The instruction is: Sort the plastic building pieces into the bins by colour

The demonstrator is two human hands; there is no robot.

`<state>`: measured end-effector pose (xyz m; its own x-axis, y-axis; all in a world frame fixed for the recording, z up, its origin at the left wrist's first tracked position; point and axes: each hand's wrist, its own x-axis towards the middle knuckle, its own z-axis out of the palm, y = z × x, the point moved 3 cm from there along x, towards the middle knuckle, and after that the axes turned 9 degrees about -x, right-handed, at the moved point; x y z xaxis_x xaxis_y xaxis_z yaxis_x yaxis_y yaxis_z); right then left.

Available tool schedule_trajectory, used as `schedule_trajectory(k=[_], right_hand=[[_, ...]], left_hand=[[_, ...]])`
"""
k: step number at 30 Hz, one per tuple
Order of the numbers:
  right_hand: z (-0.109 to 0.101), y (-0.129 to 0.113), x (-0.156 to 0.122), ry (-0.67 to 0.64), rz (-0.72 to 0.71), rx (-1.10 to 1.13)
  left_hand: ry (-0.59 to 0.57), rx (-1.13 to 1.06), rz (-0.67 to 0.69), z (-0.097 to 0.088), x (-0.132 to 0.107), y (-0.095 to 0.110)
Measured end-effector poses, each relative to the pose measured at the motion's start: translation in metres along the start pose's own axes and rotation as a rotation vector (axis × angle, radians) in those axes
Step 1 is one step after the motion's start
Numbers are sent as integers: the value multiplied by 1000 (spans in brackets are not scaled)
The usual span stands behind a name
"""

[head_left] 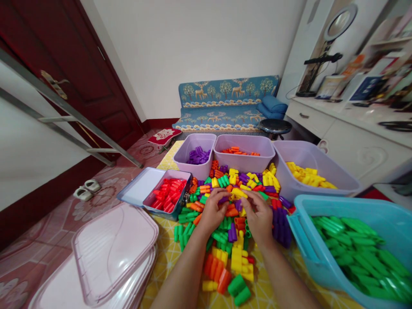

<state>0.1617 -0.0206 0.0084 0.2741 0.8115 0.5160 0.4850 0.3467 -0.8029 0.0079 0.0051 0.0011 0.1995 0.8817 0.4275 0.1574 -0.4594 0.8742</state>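
A heap of coloured plastic blocks (225,223) covers a yellow-clothed table (167,253). My left hand (213,211) and my right hand (259,216) meet over the middle of the heap. Their fingers pinch a yellow block (238,193) and a purple block (223,199) that sit joined between them. Purple blocks fill the left lilac bin (193,148), orange blocks lie in the middle lilac bin (243,159), and yellow blocks in the right lilac bin (291,176). Red blocks fill a small tin (167,194). Green blocks fill the blue tub (350,249).
Stacked pink lids (109,253) lie at the left front. A patterned blue sofa (225,105), a black stool (274,126) and white cabinets (354,137) stand behind. A dark red door (80,73) and metal ladder rails (64,107) are at left; slippers (86,189) lie on the floor.
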Motion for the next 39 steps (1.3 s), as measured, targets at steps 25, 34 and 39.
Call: schedule_trajectory(k=[25,34,39], right_hand=[[-41,-8,99,661,602,923],[-4,8,55,-84,222,-189],[1,6,38,-418,159,-887]], left_hand=[[-46,68,-32,1,-1,-4],[-34,54,-20,1,0,-3],[-37,45,-20,1,-1,-4]])
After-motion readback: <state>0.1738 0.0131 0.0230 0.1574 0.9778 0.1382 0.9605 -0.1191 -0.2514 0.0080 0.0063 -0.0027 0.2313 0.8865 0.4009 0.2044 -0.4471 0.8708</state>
